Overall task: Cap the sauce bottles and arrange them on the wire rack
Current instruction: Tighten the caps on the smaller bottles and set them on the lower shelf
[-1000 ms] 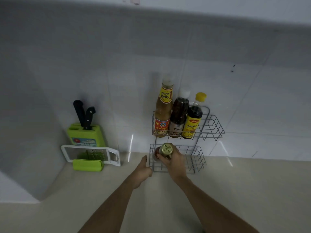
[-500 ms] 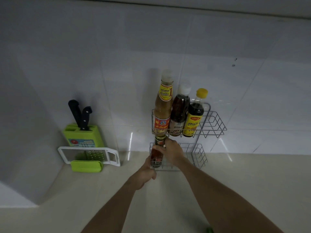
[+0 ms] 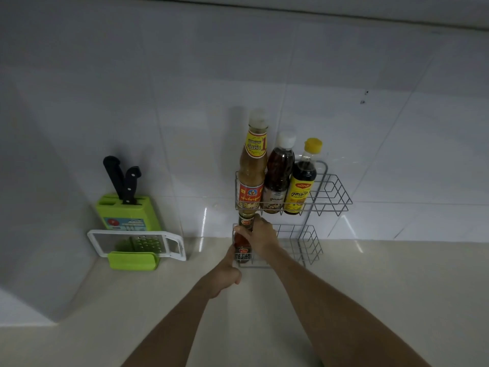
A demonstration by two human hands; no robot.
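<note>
While the right hand (image 3: 260, 238) is wrapped around the neck and shoulder of a small dark sauce bottle (image 3: 243, 249), its grip is clamped on the glass, fingers curled across the front. That bottle stands upright in the left end of the lower basket of the wire rack (image 3: 312, 250), at the centre of the frame, its top just under the floor of the upper basket. Just below and to the left, the left hand (image 3: 225, 274) is curled into a loose fist beside the rack's bottom corner; whether it touches the wire or holds anything cannot be told.

Above, in the upper basket, three capped bottles stand in a row, touching: a tall tan bottle (image 3: 252, 165) with a red and yellow label at the left, a dark bottle with a white cap (image 3: 279, 173) in the middle, and a black sauce bottle with a yellow cap (image 3: 303, 178) at the right. The right part of both baskets holds nothing.

At the left of the frame, on the pale bench (image 3: 370, 287) against the tiled wall (image 3: 185, 88), sits a green knife block (image 3: 125, 213) with two black handles, and a white-framed grater (image 3: 137, 245) leans in front of it.
</note>
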